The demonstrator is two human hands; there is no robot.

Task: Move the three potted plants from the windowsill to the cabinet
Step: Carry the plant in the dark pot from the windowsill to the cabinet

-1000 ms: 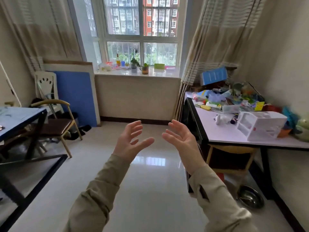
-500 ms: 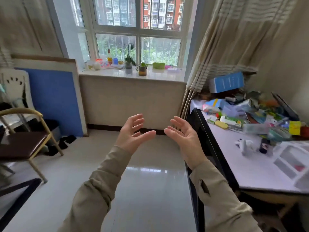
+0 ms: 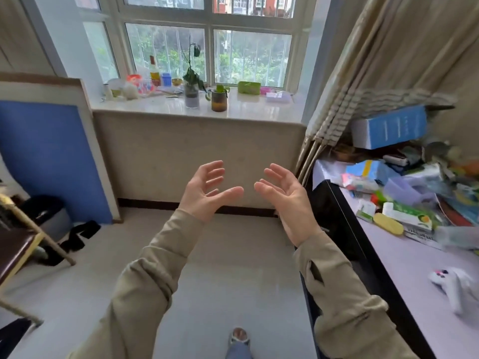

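Hands raised at the centre of the frame, palms turned toward each other: the left hand [image 3: 207, 189] and the right hand [image 3: 286, 195] are both spread wide, fingers loosely curled, with nothing in either and a gap between the thumbs. Beige sleeves [image 3: 145, 281] run down from the wrists to the lower edge of the frame, over a pale tiled floor [image 3: 233, 255]. Above the hands, in the upper middle of the frame, a white windowsill [image 3: 246, 110] runs beneath a barred window [image 3: 207, 53]. Two potted plants are visible on it, side by side near its front edge: a clear glass pot [image 3: 191, 95] with a tall thin stem and dark leaves, and just to its right a shorter dark brown pot [image 3: 219, 100] with small green leaves. A third plant cannot be made out. Farther left on the sill sits a cluster of bottles and containers [image 3: 145, 84]; to the right of the pots lie a green box [image 3: 248, 87] and a pale flat packet [image 3: 278, 96]. A striped curtain [image 3: 363, 73] hangs at upper right. Along the right edge of the frame, a white surface [image 3: 414, 268] with a dark rim is piled with boxes and packets, a blue box [image 3: 391, 126] on top. At left, a blue board [image 3: 46, 156] leans against the wall behind a wooden chair [image 3: 23, 242].
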